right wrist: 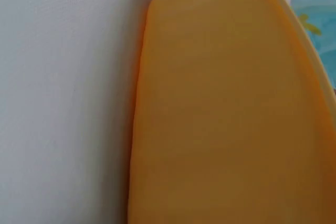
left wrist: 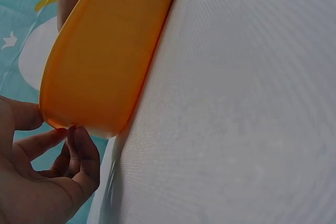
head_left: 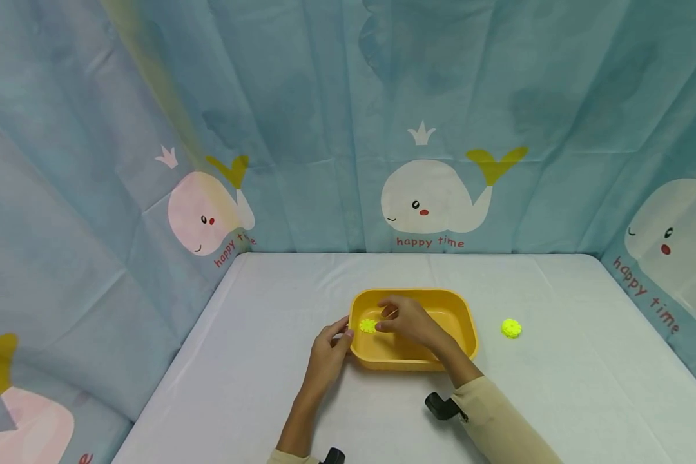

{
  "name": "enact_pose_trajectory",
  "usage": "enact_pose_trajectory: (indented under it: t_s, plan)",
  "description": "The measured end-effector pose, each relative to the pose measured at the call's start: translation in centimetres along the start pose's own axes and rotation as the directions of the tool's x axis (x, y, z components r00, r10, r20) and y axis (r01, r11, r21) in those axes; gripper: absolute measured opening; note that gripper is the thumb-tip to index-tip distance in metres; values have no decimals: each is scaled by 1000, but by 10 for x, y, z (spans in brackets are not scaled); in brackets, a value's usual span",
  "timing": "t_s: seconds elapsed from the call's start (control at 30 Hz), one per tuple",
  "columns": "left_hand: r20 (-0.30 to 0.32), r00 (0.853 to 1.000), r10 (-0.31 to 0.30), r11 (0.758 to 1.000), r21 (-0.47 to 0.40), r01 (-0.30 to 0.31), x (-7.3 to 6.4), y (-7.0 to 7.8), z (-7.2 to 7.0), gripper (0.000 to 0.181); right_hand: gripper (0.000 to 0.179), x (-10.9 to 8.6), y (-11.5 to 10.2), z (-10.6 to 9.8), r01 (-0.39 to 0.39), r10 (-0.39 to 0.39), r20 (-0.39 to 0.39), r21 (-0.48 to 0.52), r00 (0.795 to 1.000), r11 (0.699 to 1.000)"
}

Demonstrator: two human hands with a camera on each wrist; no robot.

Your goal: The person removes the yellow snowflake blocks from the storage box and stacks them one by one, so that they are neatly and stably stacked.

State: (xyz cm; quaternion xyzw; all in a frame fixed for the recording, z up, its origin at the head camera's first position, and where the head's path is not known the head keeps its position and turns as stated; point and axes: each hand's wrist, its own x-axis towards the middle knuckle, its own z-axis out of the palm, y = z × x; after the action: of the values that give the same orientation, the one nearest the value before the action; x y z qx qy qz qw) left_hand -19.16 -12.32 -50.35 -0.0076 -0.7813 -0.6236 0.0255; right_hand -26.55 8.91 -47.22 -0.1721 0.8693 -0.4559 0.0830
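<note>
A yellow rectangular tub [head_left: 417,365] with rounded corners stands on the white table. My left hand [head_left: 327,351] holds the tub's left end; in the left wrist view its bent fingers [left wrist: 84,150] meet the outer wall [left wrist: 105,61] near the rim. Over the inside of the tub is my right hand [head_left: 408,320], its fingers loosely bent and the thumb tip beside a bright yellow flower-shaped piece [head_left: 368,326]. That piece shows at the left inside the tub. In the right wrist view the tub's side wall [right wrist: 226,98] fills most of the picture and hides the right hand.
A second bright yellow flower-shaped piece [head_left: 512,328] lies on the white table [head_left: 580,386], right of the tub. Blue curtains [head_left: 313,129] printed with whales hang behind the table and along its sides. Dark wrist cameras [head_left: 443,406] stick out near both sleeves.
</note>
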Motion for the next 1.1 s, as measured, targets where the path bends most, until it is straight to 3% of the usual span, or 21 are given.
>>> enact_pose_trajectory:
  t_s: [0.4, 0.83, 1.1]
  plan:
    - [-7, 1000, 0, 999, -35, 0, 1, 3, 1, 46, 48, 9, -3, 6, -38, 38, 14, -31, 999, 999]
    - [-5, 1000, 0, 1000, -18, 0, 0, 1, 0, 45, 43, 15, -2, 12, 14, -11, 60, -49, 998, 999]
    - [-4, 1000, -16, 1000, 2, 16, 1, -1, 0, 43, 39, 19, -3, 15, -12, 22, 80, -125, 997, 992]
